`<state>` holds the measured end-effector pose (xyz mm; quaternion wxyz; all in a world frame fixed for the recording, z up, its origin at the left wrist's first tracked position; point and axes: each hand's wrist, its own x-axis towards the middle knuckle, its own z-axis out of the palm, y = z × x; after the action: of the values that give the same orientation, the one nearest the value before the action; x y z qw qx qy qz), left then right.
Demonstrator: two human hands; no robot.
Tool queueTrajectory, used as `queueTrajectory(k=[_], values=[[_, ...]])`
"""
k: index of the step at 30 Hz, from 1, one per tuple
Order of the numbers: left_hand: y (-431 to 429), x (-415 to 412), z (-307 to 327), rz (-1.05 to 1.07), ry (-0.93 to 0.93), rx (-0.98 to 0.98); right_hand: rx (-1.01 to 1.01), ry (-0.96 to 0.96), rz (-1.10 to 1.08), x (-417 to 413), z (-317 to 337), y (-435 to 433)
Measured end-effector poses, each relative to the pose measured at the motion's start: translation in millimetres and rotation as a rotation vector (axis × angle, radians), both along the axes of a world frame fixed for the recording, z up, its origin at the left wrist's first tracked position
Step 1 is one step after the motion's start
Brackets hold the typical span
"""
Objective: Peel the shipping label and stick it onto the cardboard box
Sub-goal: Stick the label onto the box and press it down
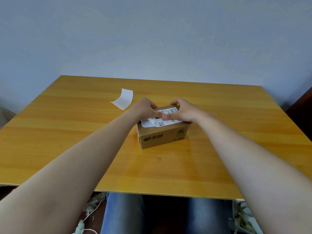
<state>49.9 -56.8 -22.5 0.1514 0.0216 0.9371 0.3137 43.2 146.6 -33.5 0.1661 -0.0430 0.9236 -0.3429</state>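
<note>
We see the cardboard box point(163, 134) resting near the middle of the wooden table point(67, 132), with the shipping label point(166, 118) lying on the box's top face, its near end lapping over the box's front top edge. Our left hand point(146, 109) and right hand point(182, 111) rest on the box top, thumbs pressed flat onto the label and fingers curled over the far edge. A curled white backing sheet point(123, 99) lies beyond the box's left side, apart from it, with bare tabletop around the box.

White label point(166, 118) atop brown box point(162, 136)
</note>
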Motion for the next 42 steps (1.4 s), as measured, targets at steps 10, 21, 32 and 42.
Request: queueTrajectory(k=[10,21,32,42], values=[[-1.7,-14.3,-4.8,0.09,0.001,0.04,-0.032,0.039,-0.068,-11.1,0.0,-4.2],[2.4,-29.1,-10.2,0.195,-0.025,0.058,-0.024,0.027,-0.12,-18.5,6.8,-11.1],[-11.1,-21.7,-2.1,0.217,0.07,0.296,0.072,-0.007,-0.194,-11.6,10.0,-11.8],[-9.8,-7.6,-2.9,0.131,-0.091,0.039,0.226,-0.005,-0.017,2.2,17.8,-8.6]])
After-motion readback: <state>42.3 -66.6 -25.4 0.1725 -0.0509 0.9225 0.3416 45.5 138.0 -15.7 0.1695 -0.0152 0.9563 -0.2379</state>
